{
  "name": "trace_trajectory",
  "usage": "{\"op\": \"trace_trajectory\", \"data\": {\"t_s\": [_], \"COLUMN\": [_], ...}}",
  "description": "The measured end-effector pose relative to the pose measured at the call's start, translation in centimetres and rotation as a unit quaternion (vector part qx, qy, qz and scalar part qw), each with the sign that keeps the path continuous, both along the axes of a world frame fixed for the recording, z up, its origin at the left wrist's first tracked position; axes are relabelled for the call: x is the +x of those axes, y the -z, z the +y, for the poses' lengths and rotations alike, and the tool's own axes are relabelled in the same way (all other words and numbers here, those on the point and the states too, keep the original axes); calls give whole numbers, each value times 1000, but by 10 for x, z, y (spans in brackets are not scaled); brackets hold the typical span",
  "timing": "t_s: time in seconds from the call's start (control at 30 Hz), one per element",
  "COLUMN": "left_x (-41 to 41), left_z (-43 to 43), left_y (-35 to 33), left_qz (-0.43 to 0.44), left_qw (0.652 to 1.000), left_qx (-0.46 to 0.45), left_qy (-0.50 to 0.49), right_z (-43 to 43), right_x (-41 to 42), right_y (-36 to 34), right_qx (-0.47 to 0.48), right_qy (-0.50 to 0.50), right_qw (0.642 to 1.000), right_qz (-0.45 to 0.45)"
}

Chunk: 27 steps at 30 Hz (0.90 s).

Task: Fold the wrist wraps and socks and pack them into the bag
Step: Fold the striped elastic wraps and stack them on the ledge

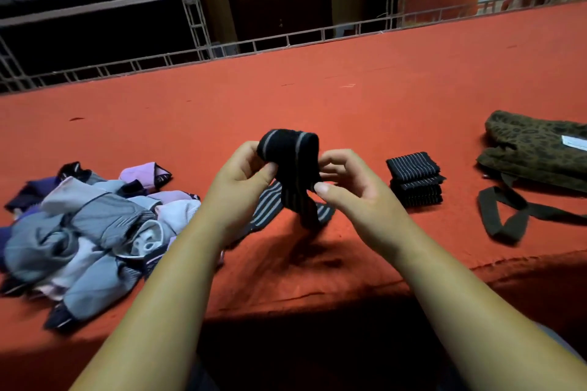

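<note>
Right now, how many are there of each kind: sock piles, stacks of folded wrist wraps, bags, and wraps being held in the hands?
Sock pile: 1
Stack of folded wrist wraps: 1
Leopard-print bag: 1
Wrist wrap gripped by left hand and right hand: 1
Total: 4

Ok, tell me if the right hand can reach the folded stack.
Probably yes: the folded stack lies just right of the right hand, nothing between them, though that hand is busy pinching the wrist wrap.

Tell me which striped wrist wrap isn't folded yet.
The wrist wrap pinched between the left hand and right hand, tail hanging loose; the others lie folded in a stack.
</note>
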<state>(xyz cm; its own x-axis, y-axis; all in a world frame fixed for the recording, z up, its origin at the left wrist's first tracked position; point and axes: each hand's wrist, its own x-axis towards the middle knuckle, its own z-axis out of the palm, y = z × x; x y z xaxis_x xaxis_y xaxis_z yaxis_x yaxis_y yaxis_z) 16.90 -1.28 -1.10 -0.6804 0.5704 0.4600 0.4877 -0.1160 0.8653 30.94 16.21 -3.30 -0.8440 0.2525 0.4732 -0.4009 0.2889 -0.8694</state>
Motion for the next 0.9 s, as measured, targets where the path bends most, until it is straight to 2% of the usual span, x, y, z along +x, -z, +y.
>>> {"op": "trace_trajectory", "data": {"t_s": [0.1, 0.3, 0.47, 0.53, 0.63, 0.7, 0.8, 0.83, 0.9], "left_x": [4, 29, 50, 57, 61, 62, 66, 70, 82], "left_z": [-15, -47, -69, -75, -79, -81, -86, -88, -93], "left_y": [-20, -68, -98, -106, -110, -111, -120, -123, -128], "left_qz": [-45, -164, -304, -328, -320, -262, -178, -161, -112], "left_qw": [999, 979, 930, 927, 943, 963, 981, 986, 994], "left_qx": [28, 84, 154, 126, 8, -51, -30, -7, 4], "left_qy": [2, 83, 134, 131, 94, 19, -71, -52, 12], "right_z": [-20, -47, -64, -70, -74, -72, -69, -68, -70], "right_x": [3, 10, 9, 9, 12, 14, 14, 14, 15], "right_y": [-24, -78, -118, -136, -161, -177, -190, -191, -191], "right_qx": [-37, -44, -216, -214, -158, -86, 25, 23, -39], "right_qy": [-26, -64, -51, -11, 79, 141, 168, 154, 102], "right_qw": [999, 997, 975, 977, 984, 986, 985, 986, 987], "right_qz": [10, -3, 3, 10, 17, 18, -22, -54, -114]}}
